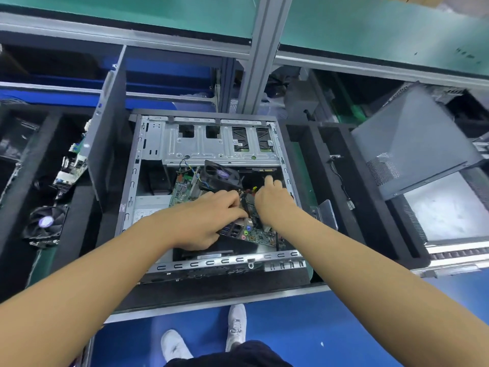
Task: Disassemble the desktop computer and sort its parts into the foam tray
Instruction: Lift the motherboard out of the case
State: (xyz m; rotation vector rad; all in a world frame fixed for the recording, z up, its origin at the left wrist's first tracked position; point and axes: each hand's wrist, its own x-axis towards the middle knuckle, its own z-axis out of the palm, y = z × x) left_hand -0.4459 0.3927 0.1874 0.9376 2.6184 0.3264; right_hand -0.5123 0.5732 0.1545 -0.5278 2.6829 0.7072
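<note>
The foam tray (370, 207) surrounds the open computer case (222, 144), which lies on its side in the middle. Inside, the motherboard (258, 235) sits tilted, its port end raised toward the person, with the cooler fan (221, 176) mounted on it. The left hand (209, 218) grips the board's near edge with curled fingers. The right hand (272, 205) reaches over the other side, but I cannot tell what its hidden fingers hold. The thin wires (189, 165) near the drive cage possibly remain plugged in. A hard pull could tear a connector or scrape the board against the chassis.
</note>
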